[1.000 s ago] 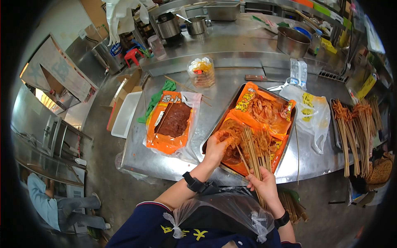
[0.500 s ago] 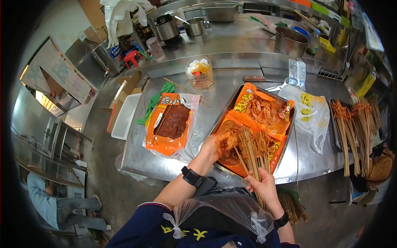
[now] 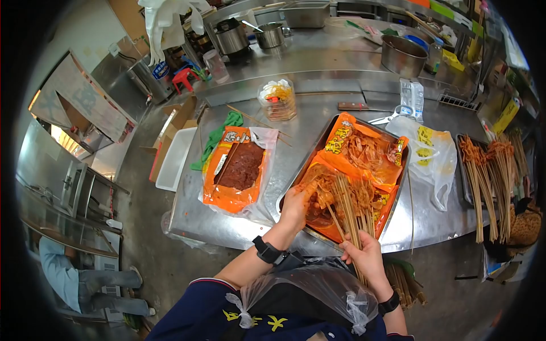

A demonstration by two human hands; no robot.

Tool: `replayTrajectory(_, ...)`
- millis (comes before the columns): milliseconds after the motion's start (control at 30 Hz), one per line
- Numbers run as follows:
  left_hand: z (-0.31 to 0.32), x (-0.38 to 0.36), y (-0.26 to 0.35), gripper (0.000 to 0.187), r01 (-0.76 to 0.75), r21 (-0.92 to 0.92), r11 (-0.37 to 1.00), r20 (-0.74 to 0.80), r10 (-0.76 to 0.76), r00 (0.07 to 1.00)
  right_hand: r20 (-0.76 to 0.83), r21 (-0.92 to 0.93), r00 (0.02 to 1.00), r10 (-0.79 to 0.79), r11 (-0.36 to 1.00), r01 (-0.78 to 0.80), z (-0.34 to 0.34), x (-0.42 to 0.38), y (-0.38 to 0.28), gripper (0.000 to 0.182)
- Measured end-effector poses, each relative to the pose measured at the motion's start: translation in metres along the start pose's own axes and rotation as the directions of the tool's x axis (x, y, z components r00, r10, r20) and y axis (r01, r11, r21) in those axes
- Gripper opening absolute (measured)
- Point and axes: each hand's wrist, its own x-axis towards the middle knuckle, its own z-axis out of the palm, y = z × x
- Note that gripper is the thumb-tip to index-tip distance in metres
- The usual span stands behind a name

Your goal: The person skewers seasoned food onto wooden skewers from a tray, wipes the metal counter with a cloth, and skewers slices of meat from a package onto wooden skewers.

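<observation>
Over the left edge of a metal tray point(image 3: 405, 170), my left hand point(image 3: 296, 206) has its fingers closed on reddish, sauce-coated food point(image 3: 319, 196). My right hand point(image 3: 364, 254) grips a bundle of thin wooden skewers point(image 3: 348, 219) near their lower ends, and one skewer slants apart from it towards the food at my left fingers. The skewers' upper ends lie among the food. An opened orange packet point(image 3: 364, 150) with more of this food fills the tray's upper part. Left of the tray lies another orange packet point(image 3: 219, 196) with a dark red-brown block point(image 3: 242, 165) on it.
Loaded skewers point(image 3: 495, 182) stand in a tray at the right. Behind are scissors point(image 3: 392, 117), a plastic bag point(image 3: 435, 165), a clear container point(image 3: 277, 102) and a large pot point(image 3: 402, 55). A green cloth point(image 3: 219, 136) lies at the left. Another person point(image 3: 85, 278) is at the lower left.
The view has shifted slightly. My left hand has moved a little down and away from the skewer tips, its fingers still at the food. My right hand keeps its hold on the bundle.
</observation>
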Motion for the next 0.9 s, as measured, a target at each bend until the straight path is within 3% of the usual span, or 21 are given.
replayTrajectory(100, 0.013, -0.009, 0.0, 0.021, -0.065, -0.007, 0.998, 0.003, 0.065, 0.998, -0.001, 0.004, 1.0, 0.009, 1.0, -0.009, -0.001, 0.0, 0.001, 0.013)
replayTrajectory(167, 0.025, -0.015, 0.0, 0.02, -0.208, -0.035, 0.977, 0.017, 0.209, 0.978, 0.002, 0.011, 1.0, 0.006, 1.0, -0.006, -0.001, 0.0, 0.001, 0.013)
replayTrajectory(300, 0.021, -0.011, -0.007, 0.018, -0.232, -0.036, 0.972, 0.001, 0.232, 0.973, 0.016, -0.005, 1.0, 0.009, 1.0, -0.009, -0.001, 0.002, 0.001, 0.012)
replayTrajectory(367, 0.02, -0.01, -0.006, 0.018, -0.335, 0.153, 0.93, 0.019, 0.336, 0.942, 0.022, -0.001, 1.0, 0.004, 1.0, -0.004, -0.002, 0.002, 0.001, 0.012)
replayTrajectory(400, 0.018, -0.008, -0.009, 0.018, -0.334, 0.153, 0.93, 0.021, 0.335, 0.942, 0.021, 0.007, 1.0, 0.005, 1.0, -0.005, -0.002, 0.002, 0.001, 0.013)
replayTrajectory(467, 0.013, -0.006, -0.014, 0.017, -0.473, 0.519, 0.712, 0.093, 0.503, 0.859, 0.017, 0.015, 1.0, 0.009, 1.0, -0.01, -0.002, 0.001, 0.001, 0.013)
replayTrajectory(600, 0.021, -0.021, -0.008, 0.016, -0.458, 0.517, 0.724, 0.11, 0.474, 0.874, 0.0, 0.018, 1.0, 0.015, 1.0, -0.015, -0.001, 0.002, 0.002, 0.013)
replayTrajectory(667, 0.03, -0.032, -0.013, 0.016, -0.154, 0.388, 0.909, 0.083, 0.132, 0.988, -0.007, 0.021, 1.0, 0.02, 1.0, -0.02, -0.003, 0.003, 0.004, 0.013)
replayTrajectory(700, 0.027, -0.034, -0.024, 0.017, -0.251, 0.522, 0.815, 0.164, 0.192, 0.967, -0.015, 0.025, 1.0, -0.001, 1.0, 0.001, -0.004, 0.004, 0.005, 0.014)
replayTrajectory(767, 0.028, -0.037, -0.03, 0.017, -0.408, 0.587, 0.7, 0.256, 0.318, 0.913, -0.024, 0.028, 0.999, -0.023, 0.999, 0.023, -0.003, 0.004, 0.005, 0.014)
replayTrajectory(800, 0.031, -0.037, -0.022, 0.017, -0.408, 0.587, 0.699, 0.254, 0.32, 0.913, -0.037, 0.02, 0.999, -0.019, 1.0, 0.02, -0.002, 0.004, 0.004, 0.014)
replayTrajectory(867, 0.04, -0.039, -0.005, 0.016, -0.202, 0.553, 0.808, 0.036, 0.219, 0.975, -0.053, 0.009, 0.999, -0.011, 1.0, 0.012, 0.0, 0.003, 0.005, 0.014)
replayTrajectory(900, 0.039, -0.036, -0.009, 0.016, -0.204, 0.546, 0.813, 0.042, 0.216, 0.975, -0.044, 0.0, 0.999, -0.018, 1.0, 0.018, -0.001, 0.003, 0.006, 0.014)
